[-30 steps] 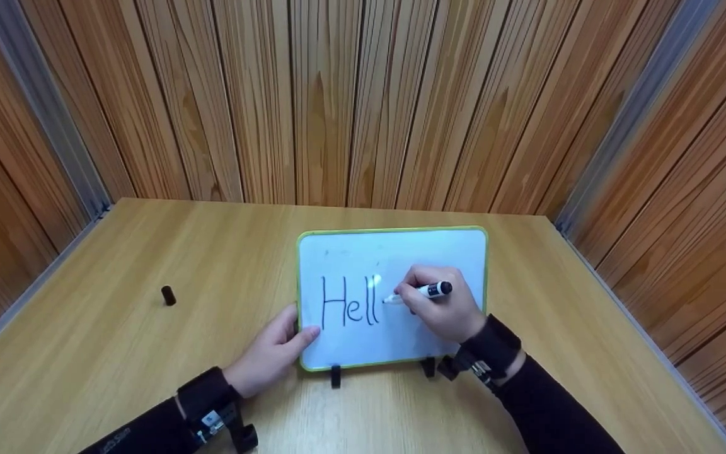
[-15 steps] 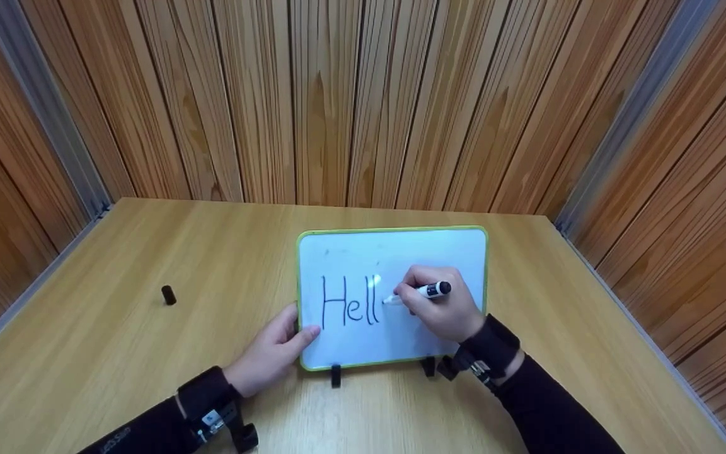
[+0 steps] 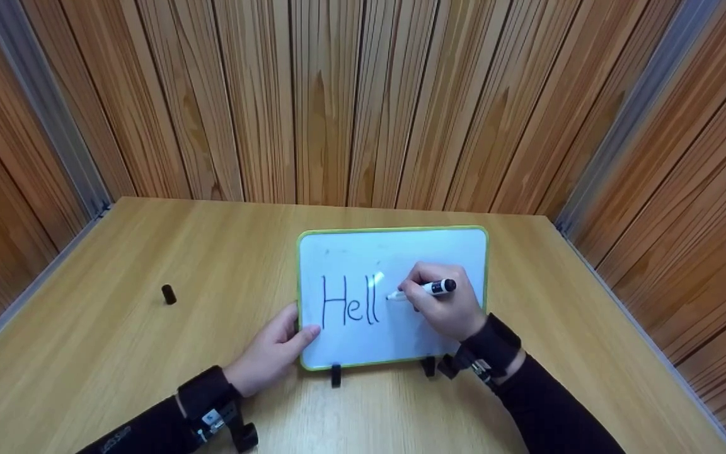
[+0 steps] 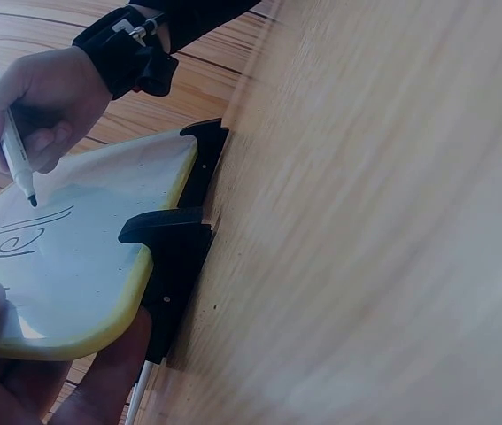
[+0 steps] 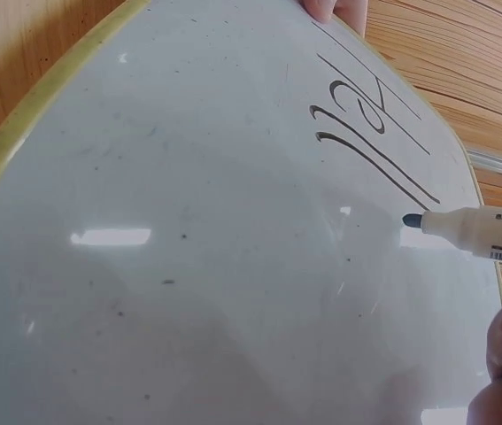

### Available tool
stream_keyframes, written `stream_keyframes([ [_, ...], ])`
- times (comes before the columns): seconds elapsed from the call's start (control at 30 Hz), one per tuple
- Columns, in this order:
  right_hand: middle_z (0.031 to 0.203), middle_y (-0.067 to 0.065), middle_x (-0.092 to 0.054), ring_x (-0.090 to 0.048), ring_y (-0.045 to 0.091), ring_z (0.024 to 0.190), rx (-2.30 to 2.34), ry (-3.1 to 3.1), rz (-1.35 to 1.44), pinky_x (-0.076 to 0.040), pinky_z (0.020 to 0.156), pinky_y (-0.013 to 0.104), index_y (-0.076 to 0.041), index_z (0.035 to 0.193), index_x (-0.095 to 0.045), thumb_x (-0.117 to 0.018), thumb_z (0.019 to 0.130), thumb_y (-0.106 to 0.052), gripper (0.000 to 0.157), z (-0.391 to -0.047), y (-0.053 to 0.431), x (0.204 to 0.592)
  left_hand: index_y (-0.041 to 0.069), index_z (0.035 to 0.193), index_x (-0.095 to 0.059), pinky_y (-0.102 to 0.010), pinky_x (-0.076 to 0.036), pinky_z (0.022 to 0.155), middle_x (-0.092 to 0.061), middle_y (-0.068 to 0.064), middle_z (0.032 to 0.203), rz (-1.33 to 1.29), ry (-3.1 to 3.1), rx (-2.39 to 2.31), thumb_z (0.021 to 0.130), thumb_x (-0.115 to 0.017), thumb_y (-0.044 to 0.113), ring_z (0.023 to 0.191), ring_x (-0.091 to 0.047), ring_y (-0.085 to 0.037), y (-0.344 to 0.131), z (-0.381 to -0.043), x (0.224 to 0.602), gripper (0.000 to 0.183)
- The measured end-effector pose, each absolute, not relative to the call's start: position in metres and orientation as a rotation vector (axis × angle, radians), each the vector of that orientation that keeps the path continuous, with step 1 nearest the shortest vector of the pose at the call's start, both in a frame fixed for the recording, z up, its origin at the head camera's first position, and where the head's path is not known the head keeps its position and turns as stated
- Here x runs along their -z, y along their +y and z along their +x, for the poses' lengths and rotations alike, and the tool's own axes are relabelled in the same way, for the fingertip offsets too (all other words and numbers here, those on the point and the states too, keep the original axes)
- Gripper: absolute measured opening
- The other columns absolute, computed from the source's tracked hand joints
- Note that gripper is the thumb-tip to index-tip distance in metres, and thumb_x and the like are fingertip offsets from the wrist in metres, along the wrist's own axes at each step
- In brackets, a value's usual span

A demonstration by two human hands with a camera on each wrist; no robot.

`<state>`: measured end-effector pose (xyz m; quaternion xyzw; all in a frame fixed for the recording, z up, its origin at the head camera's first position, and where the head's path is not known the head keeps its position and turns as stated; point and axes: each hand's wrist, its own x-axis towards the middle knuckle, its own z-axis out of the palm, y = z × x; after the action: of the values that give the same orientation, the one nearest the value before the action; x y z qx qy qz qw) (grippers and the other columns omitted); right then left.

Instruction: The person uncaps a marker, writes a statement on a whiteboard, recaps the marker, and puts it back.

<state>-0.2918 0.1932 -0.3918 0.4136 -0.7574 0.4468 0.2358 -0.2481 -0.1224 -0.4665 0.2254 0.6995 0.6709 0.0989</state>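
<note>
A whiteboard with a yellow-green rim leans on a black stand, bearing the black handwritten letters "Hell". My left hand grips its lower left edge, thumb on the front and fingers behind. In my right hand a white marker with a black end is pinched like a pen. The marker's dark tip is close to the board, just right of the last "l". Both hands wear black wrist straps with small cameras.
A small black marker cap lies on the wooden table to the left. Wood-panelled walls rise behind and at both sides. Two black stand feet stick out below the board.
Over the last half second, my right hand and the marker have shifted slightly up and to the right. The left hand and the board have stayed put, and the lettering looks the same.
</note>
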Motion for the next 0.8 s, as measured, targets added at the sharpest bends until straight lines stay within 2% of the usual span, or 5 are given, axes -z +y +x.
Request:
stream_keyframes([
  [0.4, 0.061, -0.006, -0.060, -0.051, 0.009, 0.053, -1.263, -2.103, 1.105, -0.038, 0.049, 0.020, -0.008, 0.074, -0.068, -0.065, 0.094, 0.008, 0.026, -0.2934, 0.1905, 0.3932, 0.001, 0.173, -0.026, -0.042, -0.052, 0.118, -0.048, -0.022, 0.170, 0.670, 2.067, -1.977, 0.120, -0.053, 0.018, 0.150, -0.056, -0.035, -0.1253, -0.2481, 0.4652, 0.062],
  [0.8, 0.062, -0.006, -0.060, -0.049, 0.005, 0.054, -1.230, -2.101, 1.164, -0.039, 0.049, 0.020, -0.009, 0.074, -0.068, -0.067, 0.094, 0.009, 0.027, -0.2921, 0.1894, 0.3959, 0.003, 0.173, -0.029, -0.038, -0.052, 0.118, -0.050, -0.018, 0.169, 0.629, 2.091, -1.958, 0.119, -0.054, 0.021, 0.149, -0.058, -0.032, -0.1231, -0.2471, 0.4636, 0.062],
])
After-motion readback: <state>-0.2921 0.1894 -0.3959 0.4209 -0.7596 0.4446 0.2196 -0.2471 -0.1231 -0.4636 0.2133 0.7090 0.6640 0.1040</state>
